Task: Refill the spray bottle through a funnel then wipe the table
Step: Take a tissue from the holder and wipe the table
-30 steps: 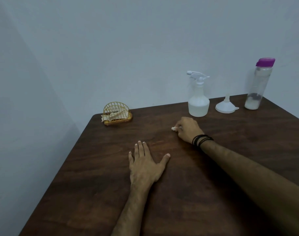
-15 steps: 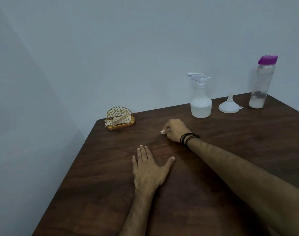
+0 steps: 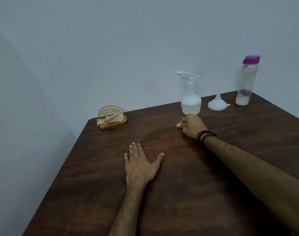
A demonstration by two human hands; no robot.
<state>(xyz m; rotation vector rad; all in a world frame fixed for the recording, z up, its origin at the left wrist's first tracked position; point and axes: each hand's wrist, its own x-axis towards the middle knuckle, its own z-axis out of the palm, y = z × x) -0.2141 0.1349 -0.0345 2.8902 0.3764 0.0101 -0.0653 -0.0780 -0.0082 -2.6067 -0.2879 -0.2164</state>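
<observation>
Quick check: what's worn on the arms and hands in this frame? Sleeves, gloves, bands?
Both forearms are bare, no sleeves in view, and no gloves. The right hand has a stack of thin black bands around the wrist. The left hand and its wrist carry nothing; no rings or watch visible.

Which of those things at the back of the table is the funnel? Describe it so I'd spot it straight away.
Look along the far edge of the dark wooden table, near the right corner. Between the clear spray bottle with a white trigger and the tall clear bottle with a purple cap sits the small white plastic funnel, the only low cone, wide mouth down, spout up.
</observation>
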